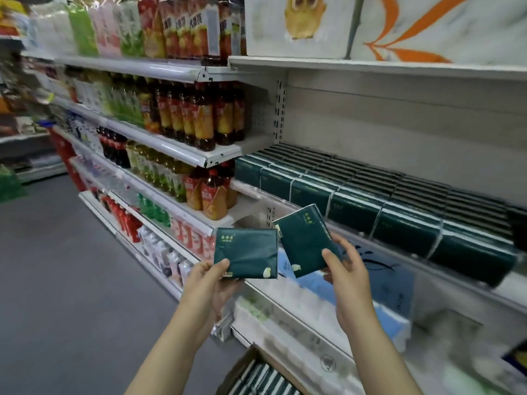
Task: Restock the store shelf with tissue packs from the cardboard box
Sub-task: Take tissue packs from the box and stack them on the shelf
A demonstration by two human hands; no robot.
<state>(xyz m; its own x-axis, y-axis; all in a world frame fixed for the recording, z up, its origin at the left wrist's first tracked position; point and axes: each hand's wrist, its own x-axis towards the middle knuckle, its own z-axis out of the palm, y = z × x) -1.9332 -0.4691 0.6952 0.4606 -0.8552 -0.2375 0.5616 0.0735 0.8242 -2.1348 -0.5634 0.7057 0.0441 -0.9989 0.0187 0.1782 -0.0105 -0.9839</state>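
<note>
My left hand grips a dark green tissue pack by its lower left corner, thumb on the front. My right hand holds a second dark green tissue pack, tilted, just below the shelf's front edge. Both packs are raised in front of the white shelf, where several rows of the same green packs lie stacked. The cardboard box sits on the floor below my arms, open, with more packs standing on edge inside.
To the left, shelves carry bottled drinks on several levels. White and blue tissue bundles fill the shelf under the green packs. Large white packages stand on the top shelf. Grey aisle floor lies to the left.
</note>
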